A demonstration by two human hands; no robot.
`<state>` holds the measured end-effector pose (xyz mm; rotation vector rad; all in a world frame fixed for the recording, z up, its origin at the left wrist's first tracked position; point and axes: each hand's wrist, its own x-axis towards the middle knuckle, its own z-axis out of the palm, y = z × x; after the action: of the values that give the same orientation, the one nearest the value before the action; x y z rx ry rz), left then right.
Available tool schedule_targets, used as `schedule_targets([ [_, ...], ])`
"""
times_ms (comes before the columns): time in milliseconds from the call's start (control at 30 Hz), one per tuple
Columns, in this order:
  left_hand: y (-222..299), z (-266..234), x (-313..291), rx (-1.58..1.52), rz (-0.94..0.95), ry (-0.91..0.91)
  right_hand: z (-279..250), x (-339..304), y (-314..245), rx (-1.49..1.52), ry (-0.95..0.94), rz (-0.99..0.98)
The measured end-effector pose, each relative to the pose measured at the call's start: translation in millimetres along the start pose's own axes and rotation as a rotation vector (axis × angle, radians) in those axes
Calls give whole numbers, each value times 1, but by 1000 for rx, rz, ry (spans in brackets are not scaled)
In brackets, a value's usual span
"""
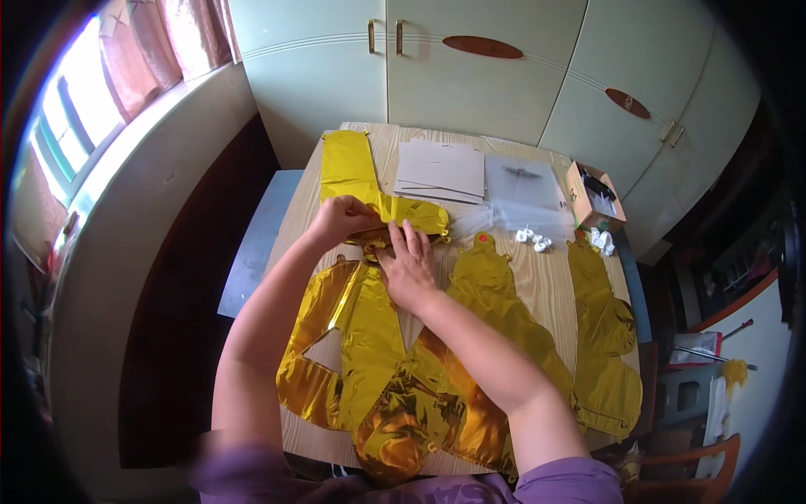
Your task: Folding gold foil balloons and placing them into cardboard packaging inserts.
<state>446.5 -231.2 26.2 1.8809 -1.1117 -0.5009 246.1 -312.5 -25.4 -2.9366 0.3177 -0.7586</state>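
A flat gold foil balloon [348,160], shaped like an L, lies at the far left of the table. My left hand [346,218] pinches the lower edge of this balloon near its corner. Beside it, my right hand [407,267] rests on the folded foil with its fingers stretched out. Some crumpled gold foil between the two hands is partly hidden by them. Nearer to me spreads another flat gold balloon [365,344] with a triangular opening. More gold balloons overlap it, one tapering balloon [495,294] having a red dot at its tip.
A stack of grey-white cards [441,170] and clear plastic bags [529,197] lie at the back. Small white rolls [533,240] sit near an open cardboard box [594,197]. Another gold balloon [600,336] lies along the right edge. Pale cabinets [478,76] stand behind the table.
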Motion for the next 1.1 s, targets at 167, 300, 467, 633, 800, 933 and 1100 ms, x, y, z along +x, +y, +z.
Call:
schedule_targets([
  [167,-11,32,-12,312,331,144,9,3,7,70,-77,-72],
  [300,-26,24,6,348,224,234,9,1,3,3,15,-112],
  [467,-62,9,36,-76,9,596,0,17,-9,75,-118,-145],
  [633,-4,32,-10,224,312,203,2,35,32,291,28,111],
  [800,-25,30,7,324,356,271,7,54,48,301,-37,280],
  [933,-36,27,29,-261,-7,552,-3,56,19,154,204,194],
  [1100,-61,17,47,-620,-112,613,0,71,14,75,-332,308],
])
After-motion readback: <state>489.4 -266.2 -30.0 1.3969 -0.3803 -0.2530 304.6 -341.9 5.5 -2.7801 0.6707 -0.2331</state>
